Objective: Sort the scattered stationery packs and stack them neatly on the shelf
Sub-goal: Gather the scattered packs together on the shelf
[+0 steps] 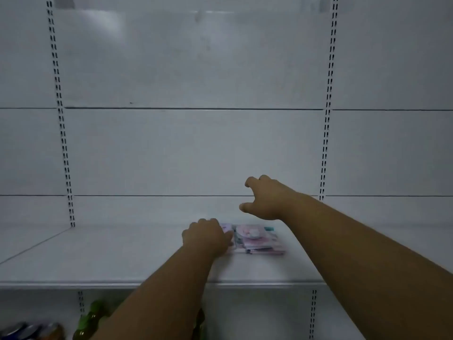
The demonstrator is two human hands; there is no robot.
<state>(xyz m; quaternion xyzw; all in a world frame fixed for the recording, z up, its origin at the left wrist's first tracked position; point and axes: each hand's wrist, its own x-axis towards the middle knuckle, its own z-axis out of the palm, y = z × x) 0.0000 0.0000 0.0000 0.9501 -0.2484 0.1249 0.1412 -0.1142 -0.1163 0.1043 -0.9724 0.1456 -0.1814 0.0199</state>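
White shelving fills the view: slotted uprights left and right, pale back panels, one deep shelf at about chest level.

Packs: small pile of pink and teal stationery packs lying flat on the shelf, roughly mid-width, set back from the front lip. Looks like several stacked, edges not squared, lower ones stick out at the front right. Blurry, so count unclear.

Left hand: fingers curled down onto the left end of the pile, touching it. Whether it pinches a pack or just presses and steadies, cannot tell; fingertips are hidden behind the knuckles.

Right hand: in the air above and behind the pile, apart from it, holding nothing. Fingers loosely spread, thumb out, a relaxed open shape.

Progress, judged: partway. At least one pile sits on the shelf, so placing has started. Pile is not yet neat; edges need aligning. No loose packs visible elsewhere on the shelf, and neither hand carries a fresh one, so how many remain scattered out of view is unknown. Sorting by type cannot be checked at this blur. Likely step in hand: squaring or settling the pile with the left while the right is free.

Outward: rest of the shelf surface is plain white. Below the front lip, on a lower level, green bottles and what look like can tops at bottom left, partly cut off by the left forearm and frame edge.
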